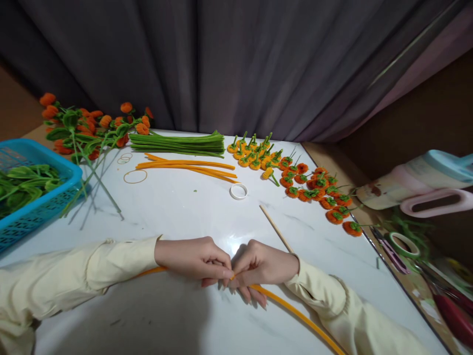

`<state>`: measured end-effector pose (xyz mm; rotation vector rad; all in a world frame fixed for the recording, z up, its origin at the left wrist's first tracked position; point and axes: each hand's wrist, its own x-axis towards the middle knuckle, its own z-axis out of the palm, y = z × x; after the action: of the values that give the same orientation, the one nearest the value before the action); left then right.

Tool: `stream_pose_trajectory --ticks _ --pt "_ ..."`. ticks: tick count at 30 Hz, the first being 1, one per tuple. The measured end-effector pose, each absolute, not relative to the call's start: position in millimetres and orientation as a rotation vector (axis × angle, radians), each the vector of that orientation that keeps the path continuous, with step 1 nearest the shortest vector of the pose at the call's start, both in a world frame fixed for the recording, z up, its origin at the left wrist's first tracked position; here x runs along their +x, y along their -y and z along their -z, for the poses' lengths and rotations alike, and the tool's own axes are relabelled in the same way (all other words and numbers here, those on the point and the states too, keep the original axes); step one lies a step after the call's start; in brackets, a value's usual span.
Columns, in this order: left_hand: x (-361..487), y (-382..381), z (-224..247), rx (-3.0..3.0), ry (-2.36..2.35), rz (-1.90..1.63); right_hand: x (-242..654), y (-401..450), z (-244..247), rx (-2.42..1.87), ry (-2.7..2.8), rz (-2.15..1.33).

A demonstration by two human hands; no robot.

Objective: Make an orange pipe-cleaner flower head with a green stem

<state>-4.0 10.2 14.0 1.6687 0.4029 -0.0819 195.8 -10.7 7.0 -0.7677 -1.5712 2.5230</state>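
Note:
My left hand (201,259) and my right hand (262,266) meet near the front middle of the table, both closed in a pinch. Between them they grip orange pipe cleaners (299,315); one length curves out below my right hand toward the front edge, and another piece shows under my left wrist. How the strands join at the fingertips is mostly hidden by the fingers. A thin wooden stick (275,228) lies just behind my right wrist. Farther back rest more orange pipe cleaners (188,165) and a white ring (238,191).
Green pipe cleaners (177,144) lie at the back. Yellow pumpkins (254,153) and orange pumpkins (318,185) spread rightward. At left stand a blue basket (72,182) of green leaves and orange flowers (88,123). A tumbler (402,182), green tape (404,245) and scissors (391,251) occupy the right side.

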Motion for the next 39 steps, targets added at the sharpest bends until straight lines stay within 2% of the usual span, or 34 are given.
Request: stream_pose_trajectory --ticks 12,22,31,39 --pt "-5 -10 -17 1.643 -0.425 0.111 197 12 -9 -0.769 1.672 -2.454" --pt "-4 -9 -17 1.681 -0.416 0.084 195 16 -11 -0.936 1.874 -2.286" --pt "-2 -7 -17 1.744 -0.372 0.087 192 18 -13 -1.077 1.839 -2.295" --pt "-2 -5 -17 1.744 -0.335 0.086 192 21 -8 -0.928 1.971 -2.219"
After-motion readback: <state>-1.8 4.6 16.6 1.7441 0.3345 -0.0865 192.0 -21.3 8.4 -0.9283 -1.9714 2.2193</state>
